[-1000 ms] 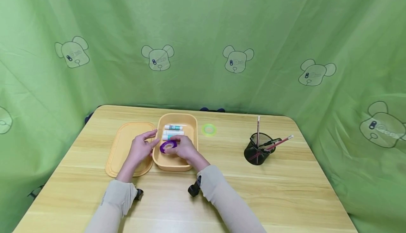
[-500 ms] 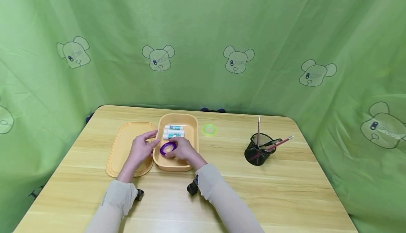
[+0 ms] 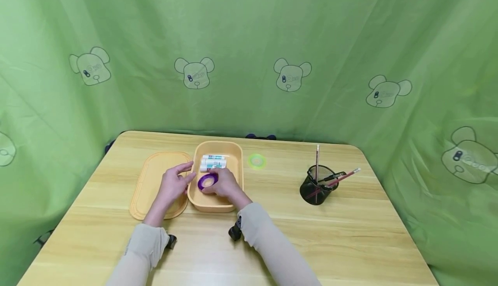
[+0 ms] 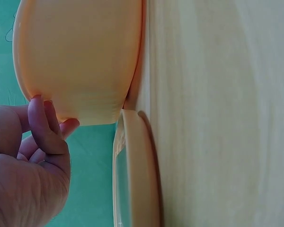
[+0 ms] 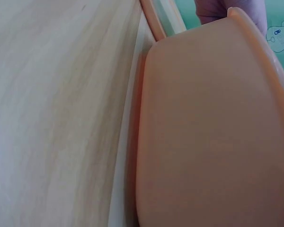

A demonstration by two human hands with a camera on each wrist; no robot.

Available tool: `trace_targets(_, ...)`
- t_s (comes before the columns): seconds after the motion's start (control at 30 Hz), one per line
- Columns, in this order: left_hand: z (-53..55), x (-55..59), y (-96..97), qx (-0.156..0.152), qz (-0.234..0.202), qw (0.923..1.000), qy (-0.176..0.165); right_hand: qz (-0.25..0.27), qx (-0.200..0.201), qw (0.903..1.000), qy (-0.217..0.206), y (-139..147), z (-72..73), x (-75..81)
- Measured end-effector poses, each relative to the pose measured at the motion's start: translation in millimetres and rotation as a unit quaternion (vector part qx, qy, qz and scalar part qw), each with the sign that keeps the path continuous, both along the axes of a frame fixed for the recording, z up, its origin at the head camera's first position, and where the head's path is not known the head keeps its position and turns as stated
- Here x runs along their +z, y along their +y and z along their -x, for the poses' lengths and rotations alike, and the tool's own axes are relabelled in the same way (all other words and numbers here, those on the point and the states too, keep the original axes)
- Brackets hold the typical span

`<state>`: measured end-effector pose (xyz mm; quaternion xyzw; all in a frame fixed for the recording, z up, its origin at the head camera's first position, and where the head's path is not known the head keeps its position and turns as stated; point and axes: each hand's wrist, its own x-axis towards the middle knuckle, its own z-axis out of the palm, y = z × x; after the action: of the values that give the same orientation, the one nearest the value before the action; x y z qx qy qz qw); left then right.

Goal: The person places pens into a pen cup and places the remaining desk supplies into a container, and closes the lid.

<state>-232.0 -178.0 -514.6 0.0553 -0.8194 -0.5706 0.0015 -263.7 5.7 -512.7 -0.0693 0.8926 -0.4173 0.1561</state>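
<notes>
My right hand [image 3: 225, 183] reaches into the peach box [image 3: 238, 199] and pinches a purple tape roll [image 3: 201, 184] by its right side, low over the box floor. Behind the roll lie several white-and-teal glue sticks [image 3: 213, 163], side by side. My left hand [image 3: 173, 184] is at the box's left side. In the left wrist view, its bent fingers [image 4: 47, 123] touch the outer wall near the rim. The right wrist view shows mostly the outside of the box wall [image 5: 213, 127]; the right hand's grip is hidden there.
The peach lid [image 3: 149, 186] lies left of the box, partly under my left hand. A yellow-green ring [image 3: 257, 161] lies just right of the box. Farther right stands a black mesh pen cup [image 3: 314, 191] with pencils and a black pen. A green curtain [image 3: 249, 26] hangs behind the table.
The purple tape roll has gone from slightly tilted to flatter, and my right wrist has shifted slightly left. The left hand keeps its place at the box.
</notes>
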Motion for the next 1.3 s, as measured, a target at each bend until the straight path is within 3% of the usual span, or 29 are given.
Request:
trace_targets(0.27, -0.3, 1.6, 0.8, -0.001, 0.005, 1.0, 0.001, -0.021, 0.003, 0.9997, 0.012, 3.2, 1.3, -0.1)
trace_targets(0.5, -0.9, 1.5, -0.2, -0.002, -0.001, 1.0, -0.002, -0.01, -0.007, 0.9999, 0.01, 1.6, 0.3, 1.0)
trace_targets(0.97, -2.5, -0.7, -1.5, 0.0, -0.004, 1.0, -0.009, -0.039, 0.021, 0.9985, 0.032, 2.1, -0.7, -1.4)
trace_targets(1.3, -1.0, 2.3, -0.6, -0.002, -0.006, 0.9999, -0.011, -0.043, 0.015, 0.9983, 0.037, 2.7, 0.3, 0.8)
